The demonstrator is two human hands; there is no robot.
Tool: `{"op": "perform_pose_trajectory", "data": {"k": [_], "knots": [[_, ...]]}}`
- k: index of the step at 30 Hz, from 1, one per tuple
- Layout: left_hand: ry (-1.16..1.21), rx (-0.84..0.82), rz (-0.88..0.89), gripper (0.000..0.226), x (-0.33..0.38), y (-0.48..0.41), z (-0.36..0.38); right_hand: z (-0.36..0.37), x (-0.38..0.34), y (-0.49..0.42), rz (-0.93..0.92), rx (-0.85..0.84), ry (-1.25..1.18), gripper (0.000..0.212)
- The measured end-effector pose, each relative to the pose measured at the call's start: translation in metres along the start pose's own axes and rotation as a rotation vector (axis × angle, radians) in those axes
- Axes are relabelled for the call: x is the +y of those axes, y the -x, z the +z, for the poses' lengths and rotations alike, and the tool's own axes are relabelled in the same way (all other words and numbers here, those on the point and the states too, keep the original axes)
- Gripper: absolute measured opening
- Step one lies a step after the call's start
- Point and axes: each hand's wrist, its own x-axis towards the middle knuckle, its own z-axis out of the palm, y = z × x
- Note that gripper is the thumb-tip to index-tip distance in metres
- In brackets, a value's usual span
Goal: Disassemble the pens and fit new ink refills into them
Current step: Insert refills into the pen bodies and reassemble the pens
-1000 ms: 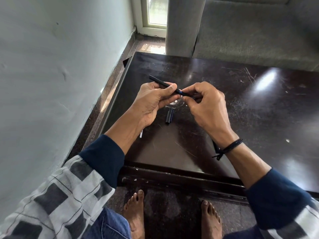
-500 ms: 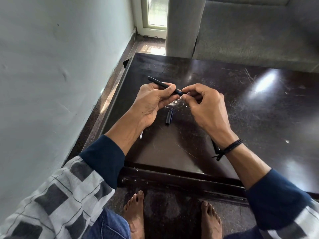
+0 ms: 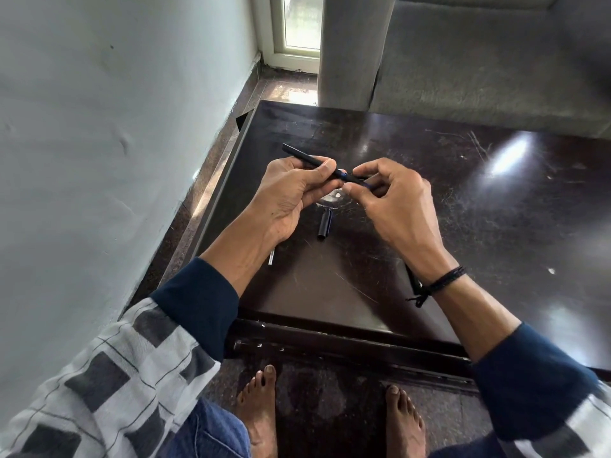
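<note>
Light: soft, even daylight; source was the window point(image 3: 302, 24) beyond the tabletop's point(image 3: 330, 292) far left corner.
Glare: a white patch lay on the tabletop near its far edge, right side.
Focus: left hand point(image 3: 291, 193), right hand point(image 3: 393, 206) and pen point(image 3: 307, 159) were sharp.
Distortion: wall point(image 3: 99, 127) and sleeves point(image 3: 132, 375) bowed at frame edges.

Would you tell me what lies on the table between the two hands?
Head view: a black pen cap lies there, below the pen held by the left hand and right hand.

Dark scratched table point(image 3: 463, 233), grey sofa point(image 3: 496, 61) behind
</note>
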Motion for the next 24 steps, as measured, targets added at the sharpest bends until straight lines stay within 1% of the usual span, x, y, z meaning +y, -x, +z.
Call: {"op": "perform_pose_trajectory", "data": {"k": [2, 8, 11, 14, 18, 22, 24], "knots": [[-0.002, 0.005, 0.004, 0.024, 0.0002, 0.0002, -0.0001, 0.0005, 0.0002, 0.0007, -0.002, 0.001, 0.005, 0.015], [-0.008, 0.007, 0.003, 0.027, -0.0002, -0.0001, 0.0010, 0.0021, -0.0007, 0.0003, 0.019, 0.006, 0.033, 0.006], [-0.014, 0.011, 0.004, 0.025, 0.0000, -0.0005, 0.0005, 0.0017, 0.0001, -0.0003, 0.029, -0.009, 0.036, 0.009], [-0.018, 0.008, 0.002, 0.022, 0.0006, 0.0001, 0.0004, 0.0017, 0.0002, -0.0004, 0.021, 0.010, 0.049, 0.014], [-0.019, 0.003, 0.001, 0.024, -0.0004, 0.0012, 0.0015, 0.0016, -0.0008, 0.0001, 0.041, 0.005, 0.068, 0.008], [-0.019, -0.003, 0.001, 0.024, 0.0000, 0.0012, 0.0015, 0.0008, -0.0006, 0.0003, 0.044, -0.022, 0.078, 0.015], [-0.020, 0.000, 0.005, 0.022, 0.0007, 0.0006, 0.0010, 0.0004, -0.0004, -0.0001, 0.044, -0.027, 0.069, 0.015]]}}
